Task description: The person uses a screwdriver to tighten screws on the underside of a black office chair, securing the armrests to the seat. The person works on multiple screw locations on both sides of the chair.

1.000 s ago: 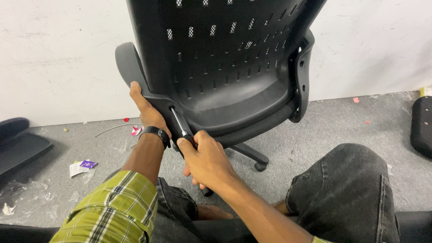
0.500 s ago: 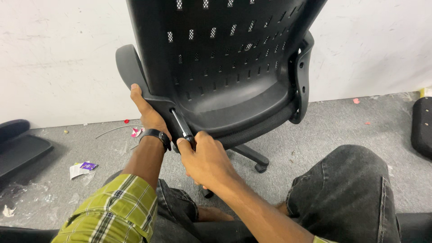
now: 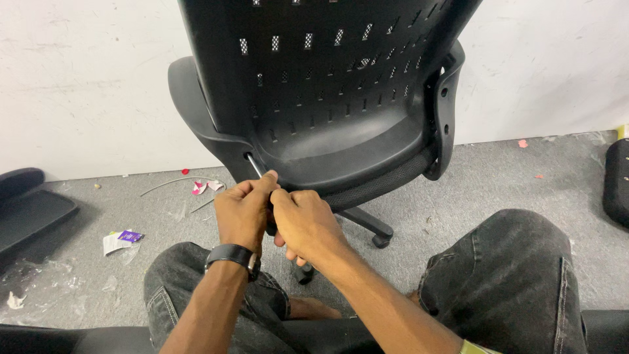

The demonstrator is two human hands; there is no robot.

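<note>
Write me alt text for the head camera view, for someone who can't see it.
Both hands, the left hand and right hand, grip a metal tool whose shaft enters a hole in the lower back of a black office chair. The person sits on a grey floor by a white wall, with a black watch on the left wrist.

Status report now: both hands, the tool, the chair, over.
Left hand and right hand both closed on thin metal tool shaft. Shaft tip in hole at lower left of black plastic office chair back. Nothing blocking.

both hands (image 3: 275, 213) gripping tool (image 3: 254, 165) — black chair (image 3: 327, 105)
</note>
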